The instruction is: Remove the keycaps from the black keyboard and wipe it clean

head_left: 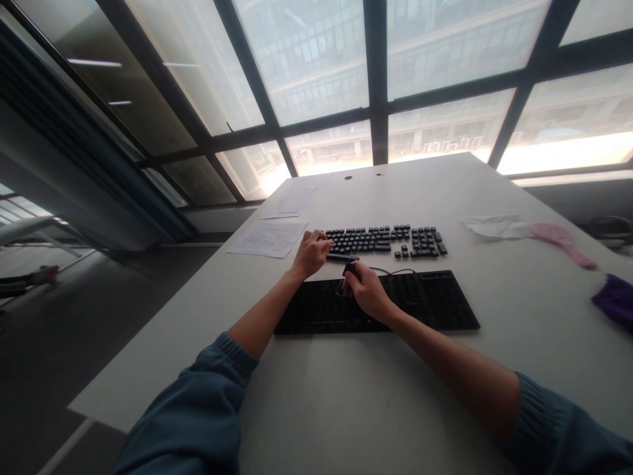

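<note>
Loose black keycaps [359, 239] lie in keyboard-like rows on the white table [306, 396]. In front of them is a black keyboard base [425, 307], its key bed dark and hard to make out. My left hand [310, 256] is at the left end of the keycap rows, fingers curled and thumb drawn in; whatever they pinch is too small to tell. Over the base, my right hand [366, 290] is closed around a keycap puller [349, 268], its black end sticking up and a thin loop showing below the fingers. A long black keycap [341, 258] lies between the hands.
Papers [270, 239] lie on the left of the table. On the right are a white cloth [497, 227], a pink item [558, 241] and a purple cloth [616, 302]. A thin cable [400, 271] runs behind the base. Windows stand beyond the table.
</note>
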The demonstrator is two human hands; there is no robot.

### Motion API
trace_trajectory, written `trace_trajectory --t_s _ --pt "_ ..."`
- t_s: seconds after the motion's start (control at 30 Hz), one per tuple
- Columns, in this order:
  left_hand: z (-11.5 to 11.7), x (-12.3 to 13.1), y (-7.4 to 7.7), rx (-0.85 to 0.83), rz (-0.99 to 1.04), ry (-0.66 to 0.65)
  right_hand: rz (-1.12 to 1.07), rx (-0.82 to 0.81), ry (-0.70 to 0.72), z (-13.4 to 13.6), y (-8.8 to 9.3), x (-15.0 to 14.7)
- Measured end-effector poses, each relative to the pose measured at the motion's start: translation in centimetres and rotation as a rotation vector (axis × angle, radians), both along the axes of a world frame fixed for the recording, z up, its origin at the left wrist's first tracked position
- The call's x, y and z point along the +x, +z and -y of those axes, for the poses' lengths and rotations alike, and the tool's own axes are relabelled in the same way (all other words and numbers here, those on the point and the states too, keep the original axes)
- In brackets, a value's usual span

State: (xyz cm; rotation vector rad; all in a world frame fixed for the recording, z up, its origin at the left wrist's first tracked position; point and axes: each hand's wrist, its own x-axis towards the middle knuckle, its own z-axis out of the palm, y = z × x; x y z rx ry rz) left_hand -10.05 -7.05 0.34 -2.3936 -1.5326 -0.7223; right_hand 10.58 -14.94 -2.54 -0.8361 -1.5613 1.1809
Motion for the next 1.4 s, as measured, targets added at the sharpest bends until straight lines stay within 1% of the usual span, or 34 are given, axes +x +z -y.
trace_trajectory --t_s 0.1,0.23,0.33,0.4,0.47,0.53,0.57,0.63,0.67,0.73,0.77,0.83,0.87,0.93,1.0,1.07,1.17,1.23,1.3,1.4 --pt "0.3 -1.5 -0.3 0.020 0.044 0.064 -0.011 -0.005 0.010 0.0 0.0 -0.1" --pt "1.0 -3.1 -1.3 0.008 0.089 0.142 -0.008 -0.007 0.014 0.1 0.0 0.0" --pt "1.3 -3.3 -1.8 -0.004 0.095 0.140 0.002 -0.001 0.006 0.0 -0.1 0.0" --pt "1.3 -3.2 -1.6 -0.007 0.088 0.124 0.002 -0.004 0.003 0.0 -0.2 0.0" --pt "1.4 -2.9 -0.8 -0.025 0.094 0.108 -0.005 -0.014 0.003 0.0 -0.2 0.0" --pt "2.2 -2.3 0.5 -0.069 0.135 0.059 -0.035 -0.038 0.013 0.0 -0.1 0.1" --pt "3.0 -1.8 1.3 -0.099 0.164 0.021 -0.064 -0.060 0.017 0.0 0.1 0.1" --pt "5.4 -0.4 2.8 -0.173 0.221 -0.079 -0.146 -0.129 0.015 -0.1 0.4 0.2" --pt "6.9 0.5 3.4 -0.191 0.235 -0.096 -0.191 -0.171 0.006 -0.2 0.5 0.3" --pt "10.3 2.7 3.8 -0.236 0.223 -0.110 -0.287 -0.257 -0.019 -0.4 0.8 0.5" --pt "12.0 3.9 3.6 -0.277 0.203 -0.141 -0.336 -0.297 -0.031 -0.5 0.9 0.6" --pt "14.7 5.8 2.7 -0.346 0.157 -0.225 -0.430 -0.358 -0.056 -0.7 1.2 1.0" --pt "15.7 6.6 2.1 -0.362 0.134 -0.253 -0.463 -0.369 -0.070 -0.8 1.3 1.2" --pt "16.6 7.5 0.8 -0.370 0.109 -0.283 -0.479 -0.347 -0.098 -0.9 1.6 2.0" --pt "16.6 7.8 -0.1 -0.368 0.112 -0.299 -0.440 -0.288 -0.132 -0.9 1.9 3.4" --pt "16.3 7.6 -0.7 -0.365 0.126 -0.316 -0.376 -0.225 -0.178 -0.8 1.9 5.3" --pt "16.0 7.3 -1.2 -0.340 0.134 -0.350 -0.275 -0.152 -0.265 -0.6 1.4 8.3" --pt "16.1 7.3 -1.5 -0.304 0.139 -0.371 -0.234 -0.143 -0.301 -0.3 1.0 9.9" --pt "16.3 7.5 -2.0 -0.264 0.159 -0.383 -0.213 -0.141 -0.307 -0.1 0.6 10.8" --pt "16.6 7.8 -2.7 -0.224 0.199 -0.380 -0.172 -0.118 -0.279 0.1 0.2 10.9"
